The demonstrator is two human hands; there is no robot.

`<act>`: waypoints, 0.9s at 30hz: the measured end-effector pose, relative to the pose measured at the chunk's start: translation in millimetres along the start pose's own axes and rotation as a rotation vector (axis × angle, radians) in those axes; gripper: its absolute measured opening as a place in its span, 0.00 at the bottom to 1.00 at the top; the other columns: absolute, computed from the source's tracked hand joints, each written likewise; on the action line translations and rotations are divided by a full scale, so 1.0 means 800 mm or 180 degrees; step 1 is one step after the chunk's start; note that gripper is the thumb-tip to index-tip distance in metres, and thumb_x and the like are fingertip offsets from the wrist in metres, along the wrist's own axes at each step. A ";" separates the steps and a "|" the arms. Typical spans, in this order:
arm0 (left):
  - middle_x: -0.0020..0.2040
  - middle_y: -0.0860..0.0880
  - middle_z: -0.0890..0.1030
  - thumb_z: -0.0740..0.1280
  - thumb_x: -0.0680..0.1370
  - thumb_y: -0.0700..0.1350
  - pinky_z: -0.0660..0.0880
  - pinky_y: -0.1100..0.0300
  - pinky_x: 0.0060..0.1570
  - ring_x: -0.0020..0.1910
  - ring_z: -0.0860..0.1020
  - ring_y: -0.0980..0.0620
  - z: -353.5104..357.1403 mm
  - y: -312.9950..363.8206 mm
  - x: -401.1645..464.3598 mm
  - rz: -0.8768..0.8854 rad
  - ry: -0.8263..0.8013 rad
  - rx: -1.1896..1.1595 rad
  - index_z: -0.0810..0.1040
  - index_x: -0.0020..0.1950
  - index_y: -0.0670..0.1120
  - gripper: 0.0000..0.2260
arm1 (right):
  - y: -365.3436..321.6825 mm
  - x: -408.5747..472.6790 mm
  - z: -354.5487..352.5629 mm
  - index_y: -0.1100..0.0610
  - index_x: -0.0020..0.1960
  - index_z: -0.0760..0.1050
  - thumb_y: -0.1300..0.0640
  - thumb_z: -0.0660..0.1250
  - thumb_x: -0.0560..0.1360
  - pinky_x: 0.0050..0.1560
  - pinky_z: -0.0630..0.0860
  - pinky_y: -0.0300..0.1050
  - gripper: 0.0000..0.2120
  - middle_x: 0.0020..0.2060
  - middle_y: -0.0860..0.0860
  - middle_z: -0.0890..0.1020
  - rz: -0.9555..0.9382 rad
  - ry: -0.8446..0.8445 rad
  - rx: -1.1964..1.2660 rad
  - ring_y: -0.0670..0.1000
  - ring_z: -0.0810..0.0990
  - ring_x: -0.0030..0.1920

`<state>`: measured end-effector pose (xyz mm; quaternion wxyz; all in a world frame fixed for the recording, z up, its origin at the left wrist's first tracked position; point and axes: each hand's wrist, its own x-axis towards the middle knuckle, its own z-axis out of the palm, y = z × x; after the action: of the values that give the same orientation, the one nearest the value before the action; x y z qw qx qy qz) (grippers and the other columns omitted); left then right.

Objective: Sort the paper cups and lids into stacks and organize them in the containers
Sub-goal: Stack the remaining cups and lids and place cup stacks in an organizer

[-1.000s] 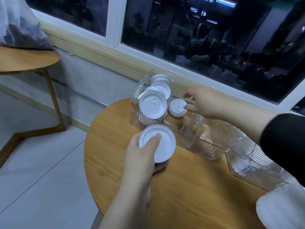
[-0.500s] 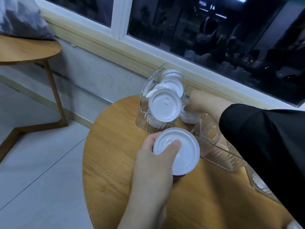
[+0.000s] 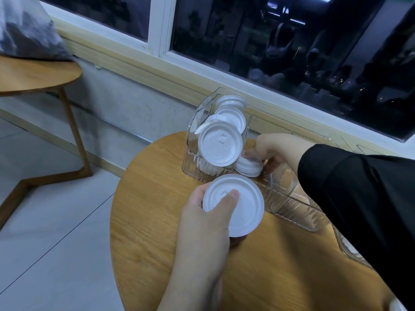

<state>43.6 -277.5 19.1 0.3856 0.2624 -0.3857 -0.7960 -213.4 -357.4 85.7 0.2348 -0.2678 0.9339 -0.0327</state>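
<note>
Gripping lids, hands apparently both curled.

A clear, ribbed plastic container with several compartments stands along the far edge of the round wooden table, its leftmost compartment packed with round white plastic lids standing on edge in a row that leans toward the near side. In the next compartment a short stack of smaller white lids lies tilted, gripped by the right hand. The left hand holds one large white lid face up just before the container's near wall, thumb pressed on top.
</note>
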 end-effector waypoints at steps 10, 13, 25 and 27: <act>0.46 0.46 0.85 0.72 0.77 0.46 0.82 0.52 0.36 0.44 0.85 0.44 0.003 0.003 0.000 -0.0006 0.0072 0.0029 0.84 0.50 0.51 0.03 | -0.004 -0.027 -0.018 0.65 0.50 0.77 0.55 0.76 0.73 0.37 0.77 0.48 0.15 0.45 0.61 0.83 -0.0573 0.0615 0.0427 0.58 0.80 0.40; 0.46 0.45 0.86 0.73 0.77 0.46 0.83 0.49 0.36 0.44 0.85 0.42 0.004 0.003 0.001 0.0004 0.0155 0.0150 0.84 0.49 0.52 0.02 | -0.009 -0.064 -0.034 0.64 0.52 0.82 0.54 0.76 0.71 0.47 0.81 0.52 0.16 0.49 0.60 0.85 -0.0756 0.1204 0.0134 0.58 0.83 0.45; 0.56 0.42 0.82 0.63 0.81 0.40 0.84 0.45 0.43 0.51 0.84 0.39 0.041 0.003 -0.075 -0.0657 -0.0147 0.0063 0.80 0.56 0.50 0.09 | 0.099 -0.330 0.022 0.57 0.62 0.80 0.59 0.71 0.77 0.53 0.68 0.29 0.14 0.49 0.49 0.79 -0.3278 0.3317 0.0354 0.43 0.74 0.48; 0.56 0.41 0.83 0.61 0.80 0.38 0.84 0.44 0.46 0.52 0.84 0.40 0.055 -0.001 -0.101 -0.0819 -0.0361 0.0057 0.81 0.58 0.49 0.13 | 0.142 -0.358 0.060 0.62 0.64 0.79 0.63 0.70 0.77 0.58 0.71 0.34 0.15 0.52 0.54 0.80 -0.3476 0.3452 0.0307 0.48 0.78 0.53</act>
<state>57.5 -193.0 52.7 0.2556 0.2676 -0.3772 -0.8490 -32.3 -109.7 142.5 -0.2937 -0.6267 0.6512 -0.3113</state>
